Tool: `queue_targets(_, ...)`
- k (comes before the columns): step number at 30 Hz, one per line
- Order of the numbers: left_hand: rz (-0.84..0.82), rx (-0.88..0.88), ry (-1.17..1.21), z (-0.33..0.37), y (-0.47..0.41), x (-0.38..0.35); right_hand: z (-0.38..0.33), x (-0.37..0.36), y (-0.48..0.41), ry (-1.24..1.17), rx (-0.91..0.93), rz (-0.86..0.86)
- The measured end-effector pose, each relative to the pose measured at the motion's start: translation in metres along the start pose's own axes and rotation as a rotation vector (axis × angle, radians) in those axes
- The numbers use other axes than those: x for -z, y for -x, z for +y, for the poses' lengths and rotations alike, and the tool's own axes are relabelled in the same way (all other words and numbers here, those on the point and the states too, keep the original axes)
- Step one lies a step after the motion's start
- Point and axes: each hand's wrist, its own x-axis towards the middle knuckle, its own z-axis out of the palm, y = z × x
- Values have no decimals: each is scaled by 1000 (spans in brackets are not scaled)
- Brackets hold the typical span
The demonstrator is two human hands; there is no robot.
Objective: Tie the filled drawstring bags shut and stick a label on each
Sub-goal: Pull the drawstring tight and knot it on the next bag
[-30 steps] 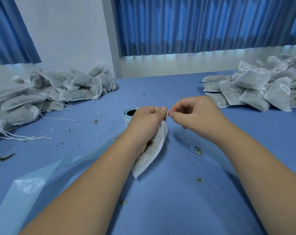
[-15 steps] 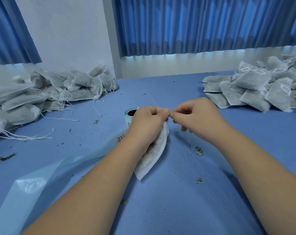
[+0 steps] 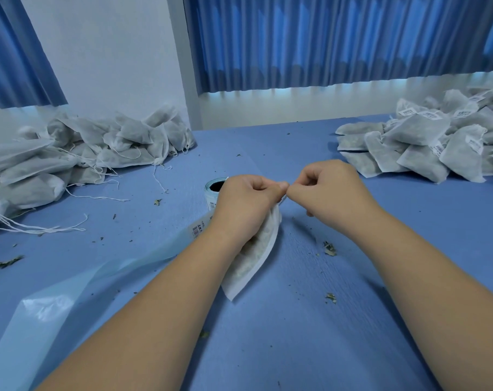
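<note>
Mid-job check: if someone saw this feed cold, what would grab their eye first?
The two hands meeting at centre draw the eye first: the left hand grips a filled bag while the right hand pinches at its mouth. After that come the two heaps, loose-stringed bags at far left and labelled bags at far right.

Open table [image 3: 282,334] runs ahead to the far edge between 2 heaps — untied bag pile [image 3: 78,153] at the left edge, labelled bag pile [image 3: 425,145] at the right; label roll [image 3: 212,190] and backing strip [image 3: 56,306] cross my left.
</note>
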Motion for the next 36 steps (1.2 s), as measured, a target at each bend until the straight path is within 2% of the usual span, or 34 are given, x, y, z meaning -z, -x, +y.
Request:
queue_targets(6, 49, -6, 1, -2, -6, 9, 0, 19, -5, -373, -161, -16)
queue_targets(17, 11, -46, -19, -2, -6, 5, 1, 17, -6, -968, -136, -166)
queue_targets(22, 56, -94, -43, -1, -6, 4, -1, 14, -5, -1167, -238, -276)
queue_targets(25, 138, -143, -99, -1, -8, 6, 1, 19, -5, -1078, -339, -411)
queue_targets(28, 133, -174, -155, -3, -7, 5, 4, 24, -5, -962, -334, -461)
queue_targets(32, 28, -185, -79, -1, -3, 6, 8, 28, -7, -815, -262, -358)
queue_targets(36, -65, -179, 38, 3, 1, 7, 11, 29, -6, -462, -94, -296)
